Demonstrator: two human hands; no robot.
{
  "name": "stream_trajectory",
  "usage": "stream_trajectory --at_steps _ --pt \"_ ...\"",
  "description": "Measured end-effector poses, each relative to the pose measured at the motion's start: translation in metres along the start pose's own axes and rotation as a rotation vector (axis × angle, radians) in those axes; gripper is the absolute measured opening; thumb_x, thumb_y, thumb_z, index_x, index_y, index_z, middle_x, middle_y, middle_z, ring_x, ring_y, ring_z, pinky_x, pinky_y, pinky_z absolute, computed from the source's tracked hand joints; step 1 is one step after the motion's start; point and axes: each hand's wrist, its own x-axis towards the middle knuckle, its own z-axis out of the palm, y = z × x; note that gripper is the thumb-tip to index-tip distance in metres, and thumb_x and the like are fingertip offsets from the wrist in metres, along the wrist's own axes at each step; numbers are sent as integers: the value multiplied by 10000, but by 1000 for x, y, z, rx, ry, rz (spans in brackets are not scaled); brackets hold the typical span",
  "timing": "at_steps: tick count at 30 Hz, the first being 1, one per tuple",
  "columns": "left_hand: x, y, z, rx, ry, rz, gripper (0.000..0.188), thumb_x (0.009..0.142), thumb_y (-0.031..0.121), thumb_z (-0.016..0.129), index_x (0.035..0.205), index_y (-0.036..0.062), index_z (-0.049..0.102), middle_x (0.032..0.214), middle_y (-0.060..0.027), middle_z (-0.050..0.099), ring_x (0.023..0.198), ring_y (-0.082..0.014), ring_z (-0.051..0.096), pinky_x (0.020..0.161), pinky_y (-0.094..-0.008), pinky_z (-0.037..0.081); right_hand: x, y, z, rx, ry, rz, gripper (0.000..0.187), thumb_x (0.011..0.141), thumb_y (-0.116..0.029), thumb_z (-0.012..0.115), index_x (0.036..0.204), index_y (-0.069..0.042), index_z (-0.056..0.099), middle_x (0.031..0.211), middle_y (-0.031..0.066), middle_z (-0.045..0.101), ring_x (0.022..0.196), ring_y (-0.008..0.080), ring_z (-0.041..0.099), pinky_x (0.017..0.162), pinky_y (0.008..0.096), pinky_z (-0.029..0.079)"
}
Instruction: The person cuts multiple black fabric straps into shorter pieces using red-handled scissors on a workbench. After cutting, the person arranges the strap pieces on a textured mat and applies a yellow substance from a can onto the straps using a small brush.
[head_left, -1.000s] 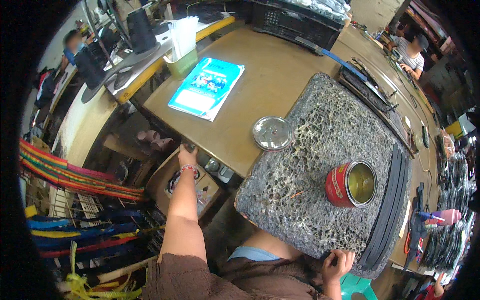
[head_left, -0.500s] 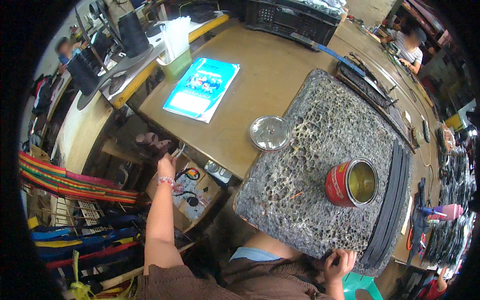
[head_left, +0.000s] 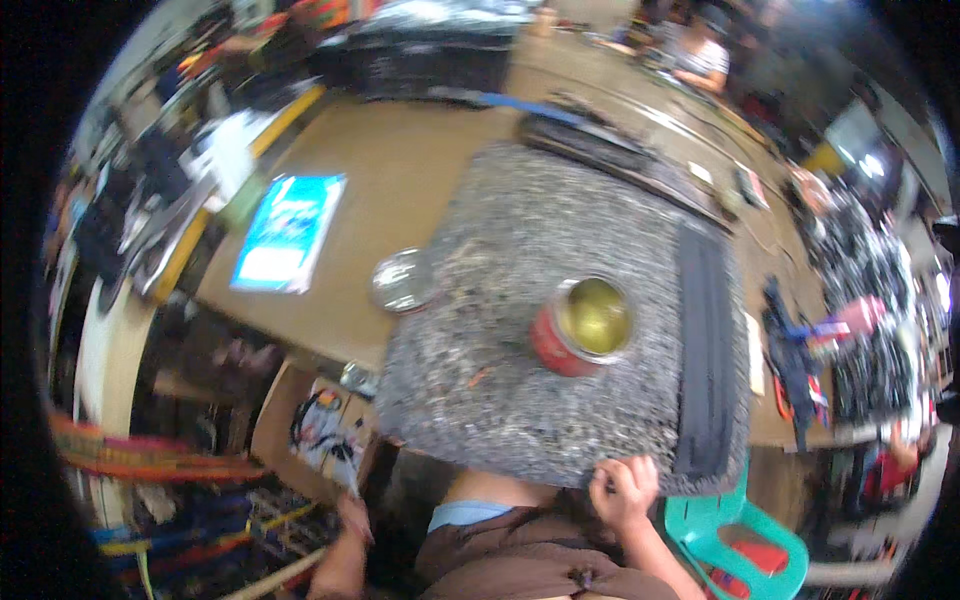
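Observation:
A motion-blurred picture leaves my left hand point(head_left: 352, 512) smeared at the near corner of an open box-like drawer point(head_left: 278, 432) with small loose items inside; I cannot tell whether it touches the drawer. My right hand point(head_left: 626, 490) rests at the near edge of a grey, pitted slab point(head_left: 500, 400), its fingers curled in; what they hold, if anything, is hidden. On the slab stands an open red can point(head_left: 560, 350) with yellowish contents or lining. Dark flat strips point(head_left: 705, 350) lie along its right side. A round clear lid or dish point(head_left: 402, 281) sits at its left edge.
A blue booklet point(head_left: 288, 235) lies on the brown table point(head_left: 400, 150). At the back is a black crate point(head_left: 430, 60). A green plastic stool point(head_left: 735, 520) stands at lower right. Another person point(head_left: 695, 55) sits far off. Stacked dark packages point(head_left: 860, 340) line the right.
My view has swung right, so the table scene shifts left. My left hand has drawn back from inside the drawer toward me. My right hand stays curled at the slab's edge.

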Motion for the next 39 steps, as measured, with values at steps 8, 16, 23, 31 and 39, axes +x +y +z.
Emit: stream_trajectory --at_steps 8,16,23,31,39 --pt "-80 -15 43 -36 -196 -141 200 965 214 499 987 31 578 841 -111 598 760 -220 600 637 -341 480 2 1 -4 54 43 4 195 633 -57 721 794 -123 633 734 26 572 638 228 529 588 350 427" --pt "-80 47 -6 -390 -34 -213 241 998 278 481 982 42 531 817 -43 547 736 -153 562 622 -260 470 12 -5 -25 349 20 131 148 740 -90 721 871 -94 651 820 38 608 730 235 552 662 370 421" --pt "-153 300 -107 -1344 -322 567 166 1027 252 456 944 110 473 664 55 367 521 -9 317 421 -165 276 75 -44 -30 557 -87 -58 319 856 -155 636 1173 -119 643 1063 40 651 1058 231 560 898 409 380" --pt "-317 407 -80 -962 -911 1084 341 969 257 552 1184 -7 564 1080 -115 645 967 -185 610 844 -341 474 115 -51 -52 571 -67 13 405 872 -144 594 1270 -66 579 879 128 621 872 308 619 824 402 479" --pt "-283 425 -62 -293 -550 1584 182 826 83 648 1005 53 657 1016 -99 626 943 -286 587 844 -390 475 205 31 -106 -128 -589 -49 246 872 -134 577 1099 -103 669 821 172 671 780 334 676 663 426 549"
